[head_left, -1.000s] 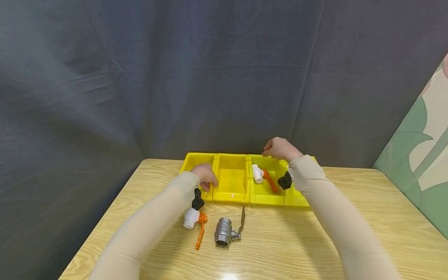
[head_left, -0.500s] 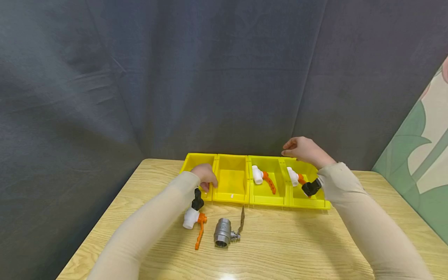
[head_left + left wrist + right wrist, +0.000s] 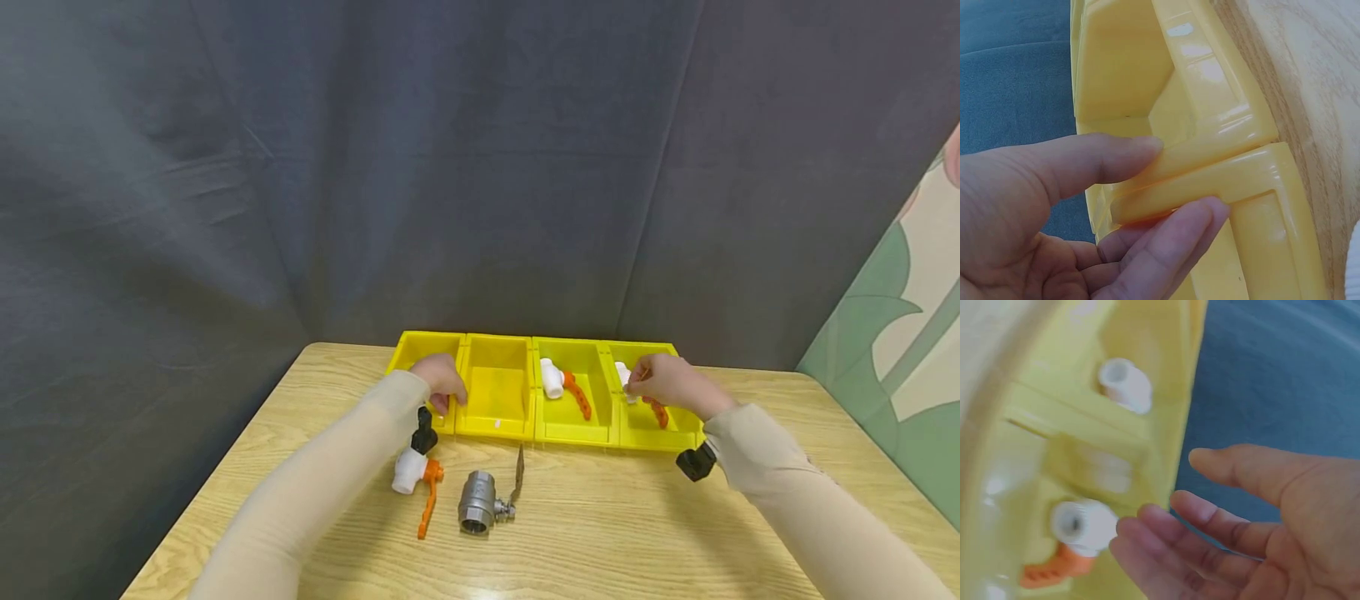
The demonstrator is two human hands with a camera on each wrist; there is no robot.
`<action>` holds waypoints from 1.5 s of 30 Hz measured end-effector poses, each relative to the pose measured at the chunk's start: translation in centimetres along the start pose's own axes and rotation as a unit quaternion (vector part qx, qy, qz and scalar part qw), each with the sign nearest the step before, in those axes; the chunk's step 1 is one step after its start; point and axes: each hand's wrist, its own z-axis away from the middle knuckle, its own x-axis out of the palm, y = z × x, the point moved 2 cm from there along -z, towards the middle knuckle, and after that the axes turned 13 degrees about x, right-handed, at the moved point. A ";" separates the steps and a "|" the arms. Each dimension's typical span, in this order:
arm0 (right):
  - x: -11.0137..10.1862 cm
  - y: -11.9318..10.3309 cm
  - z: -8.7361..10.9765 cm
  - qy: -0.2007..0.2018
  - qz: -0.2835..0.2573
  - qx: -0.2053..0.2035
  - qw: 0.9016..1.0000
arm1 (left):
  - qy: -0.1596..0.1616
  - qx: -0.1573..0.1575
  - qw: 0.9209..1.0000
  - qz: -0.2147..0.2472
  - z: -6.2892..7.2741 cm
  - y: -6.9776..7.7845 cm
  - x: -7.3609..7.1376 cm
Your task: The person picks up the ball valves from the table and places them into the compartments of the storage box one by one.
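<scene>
My left hand (image 3: 441,380) pinches the adjoining rims of the two leftmost yellow bins (image 3: 1210,181), thumb on one side and fingers on the other. Over the rightmost yellow bin (image 3: 660,439) is my right hand (image 3: 675,383), fingers loosely bent and apart from the thumb in the right wrist view. Below it in that bin lies a white ball valve (image 3: 1085,525) with an orange handle (image 3: 1057,567), partly covered in the head view. A similar white ball valve (image 3: 552,379) lies in the bin to its left.
In front of the bins, a third white ball valve (image 3: 408,471) with an orange lever lies on the wooden table (image 3: 585,533). Beside it is a metal ball valve (image 3: 477,502) with its lever raised. A dark curtain (image 3: 480,167) hangs behind the table.
My right hand has moved right from above the third bin, then down over the rightmost bin, where the white ball valve came into view. The left hand stays at the bin rims.
</scene>
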 end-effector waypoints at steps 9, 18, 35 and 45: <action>2.5 1.1 -0.3 -0.039 -0.035 0.024 0.998 | 0.000 -0.004 1.000 -0.006 -0.1 -0.1 -0.1; 3.0 0.9 -0.9 -0.036 -0.040 0.043 0.998 | -0.005 -0.005 1.000 -0.007 -0.1 0.1 -0.1; 2.9 0.6 -1.2 -0.062 -0.038 0.055 0.996 | 0.013 0.016 1.000 -0.001 -0.2 -0.3 0.3; 3.1 0.1 -1.2 -0.060 -0.023 0.049 0.997 | 0.023 0.080 0.996 -0.032 1.9 -0.1 -0.4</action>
